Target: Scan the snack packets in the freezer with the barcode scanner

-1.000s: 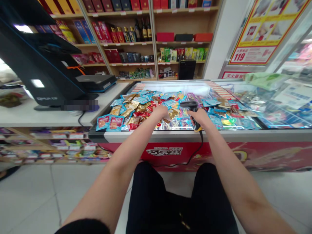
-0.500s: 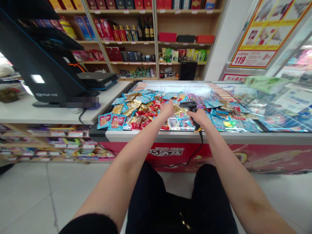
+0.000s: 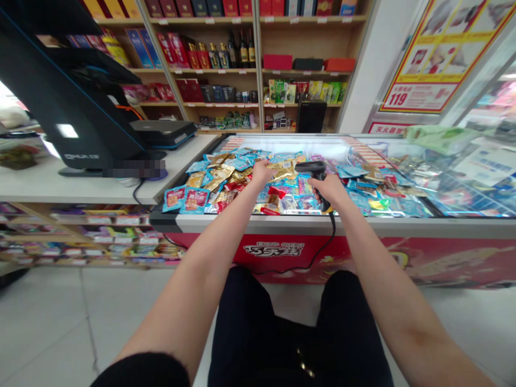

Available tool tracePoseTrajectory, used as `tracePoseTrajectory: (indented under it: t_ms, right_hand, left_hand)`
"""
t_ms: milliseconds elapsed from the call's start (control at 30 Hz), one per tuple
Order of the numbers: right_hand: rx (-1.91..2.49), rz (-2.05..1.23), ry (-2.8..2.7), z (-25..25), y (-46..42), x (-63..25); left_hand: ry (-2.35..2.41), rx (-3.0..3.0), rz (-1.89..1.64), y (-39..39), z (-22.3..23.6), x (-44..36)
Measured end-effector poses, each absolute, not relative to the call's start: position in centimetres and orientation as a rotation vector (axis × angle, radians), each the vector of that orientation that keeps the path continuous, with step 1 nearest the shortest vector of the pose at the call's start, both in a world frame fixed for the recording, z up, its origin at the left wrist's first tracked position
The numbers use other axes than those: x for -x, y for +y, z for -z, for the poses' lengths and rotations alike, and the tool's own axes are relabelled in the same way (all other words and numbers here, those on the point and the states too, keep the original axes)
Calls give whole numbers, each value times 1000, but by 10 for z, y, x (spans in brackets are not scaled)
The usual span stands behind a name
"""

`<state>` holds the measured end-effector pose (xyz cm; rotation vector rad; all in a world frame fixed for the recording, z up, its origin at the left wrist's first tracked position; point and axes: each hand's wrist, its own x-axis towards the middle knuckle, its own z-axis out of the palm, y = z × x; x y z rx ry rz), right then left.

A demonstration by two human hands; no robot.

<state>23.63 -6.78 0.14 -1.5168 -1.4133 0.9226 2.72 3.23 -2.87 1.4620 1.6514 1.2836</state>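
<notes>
**A:** Standing by this chest freezer - the snack packets [image 3: 229, 174] are heaped across the open end, and the left hand [image 3: 262, 173] is pressed down into the pile, just beside a gold foil packet [image 3: 281, 170]. Its fingers [image 3: 260, 167] are bunched together, but I can't tell from here if they've pinched anything.

**B:** And the other hand?

**A:** The right hand [image 3: 329, 189] is wrapped round a black barcode scanner [image 3: 310, 169], fingers clamped on the grip, with the head sticking out over the pile.

**B:** Anything that could go wrong there?

**A:** A couple of things, I reckon. That foil looks slick, so pressing into the heap could start a slide, and packets might spill over the front rim [image 3: 282, 223]. The scanner's cord [image 3: 332, 236] also hangs down over that rim - snag it with a knee and it could tug the scanner out of the hand.

**B:** What's around it?

**A:** The freezer has a red front panel [image 3: 423, 263], and what looks like a glass lid [image 3: 471, 183] sits over the right end, with more packets under it. On the left, a white counter [image 3: 80, 185] holds a black POS terminal [image 3: 68, 107]. Behind that are wooden shelves [image 3: 258, 70] with wine bottles [image 3: 239, 51] and red gift boxes [image 3: 277, 62], plus a big red-and-yellow poster [image 3: 437, 59] off to the right and pale floor tiles [image 3: 48, 328] underfoot.
</notes>
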Motion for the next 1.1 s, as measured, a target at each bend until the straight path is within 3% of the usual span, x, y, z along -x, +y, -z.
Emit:
tracePoseTrajectory:
  t_ms: [1100]
  right_hand:
    - [1478, -946, -1356, 0, -69, -251]
  left_hand:
    - [1651, -1598, -1262, 39, 29, -46]
